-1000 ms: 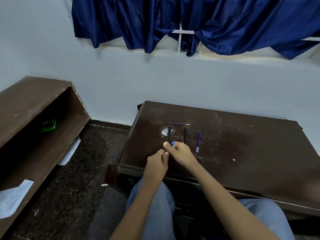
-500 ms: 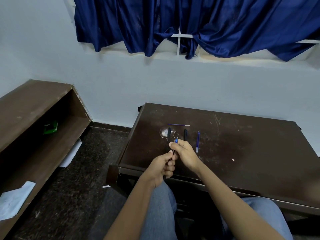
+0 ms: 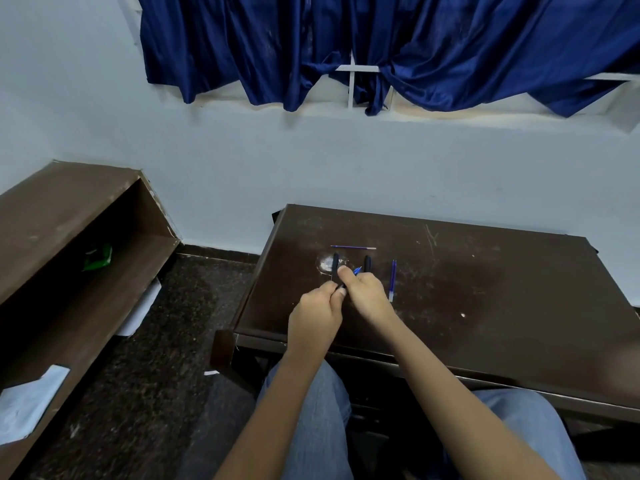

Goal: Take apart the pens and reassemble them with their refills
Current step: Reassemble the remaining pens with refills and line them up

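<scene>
Both my hands meet over the near left part of the dark wooden table (image 3: 485,306). My left hand (image 3: 317,317) and my right hand (image 3: 365,292) both grip one dark pen (image 3: 341,285), whose blue end (image 3: 357,270) sticks out past my right fingers. On the table beyond them lie a black pen part (image 3: 335,265), a second black pen part (image 3: 367,264), a blue pen (image 3: 392,280) to the right, and a thin blue refill (image 3: 353,248) lying crosswise at the back.
A brown wooden shelf unit (image 3: 69,216) stands at the left with a green packet (image 3: 98,256) inside and papers (image 3: 27,403) on and beside it. Blue curtains (image 3: 381,46) hang on the wall behind. My jeans-clad knees (image 3: 311,427) sit under the table's front edge.
My hands have drawn together on the pen and shifted slightly forward over the table. The parts lying on the table have not moved.
</scene>
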`<action>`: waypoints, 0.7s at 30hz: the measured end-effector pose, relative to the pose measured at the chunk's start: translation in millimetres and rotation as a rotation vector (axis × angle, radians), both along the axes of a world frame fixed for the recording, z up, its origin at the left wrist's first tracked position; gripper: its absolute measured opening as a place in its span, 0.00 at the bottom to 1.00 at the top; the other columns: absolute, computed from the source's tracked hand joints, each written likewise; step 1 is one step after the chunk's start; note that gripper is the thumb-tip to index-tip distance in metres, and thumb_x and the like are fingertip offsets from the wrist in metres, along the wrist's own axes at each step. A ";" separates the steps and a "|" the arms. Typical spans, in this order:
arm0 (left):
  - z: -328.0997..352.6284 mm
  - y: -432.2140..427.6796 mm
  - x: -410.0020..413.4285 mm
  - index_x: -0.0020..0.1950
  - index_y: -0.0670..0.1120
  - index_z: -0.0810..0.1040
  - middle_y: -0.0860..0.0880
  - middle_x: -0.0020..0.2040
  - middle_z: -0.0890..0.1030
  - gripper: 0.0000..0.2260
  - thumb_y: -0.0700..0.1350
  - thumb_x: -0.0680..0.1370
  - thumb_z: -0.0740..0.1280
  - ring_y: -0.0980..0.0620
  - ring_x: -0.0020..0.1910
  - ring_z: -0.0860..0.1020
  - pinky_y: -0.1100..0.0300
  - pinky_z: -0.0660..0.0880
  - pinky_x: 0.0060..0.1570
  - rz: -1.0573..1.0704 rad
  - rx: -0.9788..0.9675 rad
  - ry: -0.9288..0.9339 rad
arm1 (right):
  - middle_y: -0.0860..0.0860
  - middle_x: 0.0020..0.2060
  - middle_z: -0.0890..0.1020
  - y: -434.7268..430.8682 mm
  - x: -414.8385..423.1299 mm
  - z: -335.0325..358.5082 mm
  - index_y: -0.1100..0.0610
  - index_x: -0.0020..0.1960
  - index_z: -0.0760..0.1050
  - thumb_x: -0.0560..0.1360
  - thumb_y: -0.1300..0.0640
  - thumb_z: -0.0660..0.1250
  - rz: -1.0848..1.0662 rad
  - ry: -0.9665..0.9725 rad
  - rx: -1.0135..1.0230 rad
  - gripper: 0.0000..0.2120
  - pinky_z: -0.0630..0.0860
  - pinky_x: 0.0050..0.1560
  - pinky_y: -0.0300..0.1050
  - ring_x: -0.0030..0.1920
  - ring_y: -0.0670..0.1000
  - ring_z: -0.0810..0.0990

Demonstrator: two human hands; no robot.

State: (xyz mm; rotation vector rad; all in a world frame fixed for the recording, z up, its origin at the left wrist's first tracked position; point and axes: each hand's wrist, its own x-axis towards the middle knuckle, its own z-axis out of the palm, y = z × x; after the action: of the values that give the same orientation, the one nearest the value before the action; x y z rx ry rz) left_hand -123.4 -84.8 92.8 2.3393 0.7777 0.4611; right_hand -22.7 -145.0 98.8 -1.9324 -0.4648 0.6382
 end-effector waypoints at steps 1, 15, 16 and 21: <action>-0.3 -0.4 -0.5 0.42 0.45 0.77 0.49 0.35 0.78 0.12 0.48 0.81 0.59 0.51 0.35 0.76 0.57 0.70 0.35 0.000 -0.109 -0.031 | 0.48 0.20 0.68 -0.1 -0.7 -1.1 0.56 0.23 0.65 0.78 0.48 0.59 0.022 -0.001 0.013 0.26 0.64 0.33 0.45 0.24 0.45 0.66; 16.4 8.1 -7.6 0.34 0.48 0.71 0.55 0.25 0.63 0.19 0.53 0.83 0.54 0.61 0.19 0.56 0.69 0.51 0.16 -0.068 -1.478 -0.129 | 0.53 0.30 0.76 -12.3 9.6 3.9 0.68 0.39 0.73 0.81 0.45 0.55 0.446 -0.041 0.127 0.27 0.68 0.39 0.45 0.34 0.51 0.72; 16.4 7.7 -6.5 0.36 0.48 0.72 0.55 0.26 0.64 0.18 0.53 0.83 0.54 0.61 0.20 0.57 0.69 0.52 0.17 -0.065 -1.329 -0.108 | 0.49 0.30 0.76 -14.2 11.2 4.2 0.65 0.41 0.73 0.82 0.46 0.54 0.458 -0.053 0.122 0.24 0.70 0.40 0.42 0.34 0.46 0.73; 12.5 2.9 -1.8 0.35 0.49 0.75 0.53 0.28 0.69 0.18 0.51 0.82 0.56 0.61 0.21 0.63 0.68 0.60 0.22 0.030 -0.807 -0.047 | 0.44 0.29 0.76 -16.6 12.1 -1.3 0.58 0.45 0.75 0.79 0.56 0.63 0.270 0.076 0.261 0.07 0.69 0.37 0.37 0.30 0.41 0.71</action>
State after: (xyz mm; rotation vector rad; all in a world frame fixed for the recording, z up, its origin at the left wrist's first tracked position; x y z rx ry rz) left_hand -125.2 -81.9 105.2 1.5613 0.7873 0.1594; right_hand -10.6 -161.6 97.5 -1.6066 -0.7316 0.7802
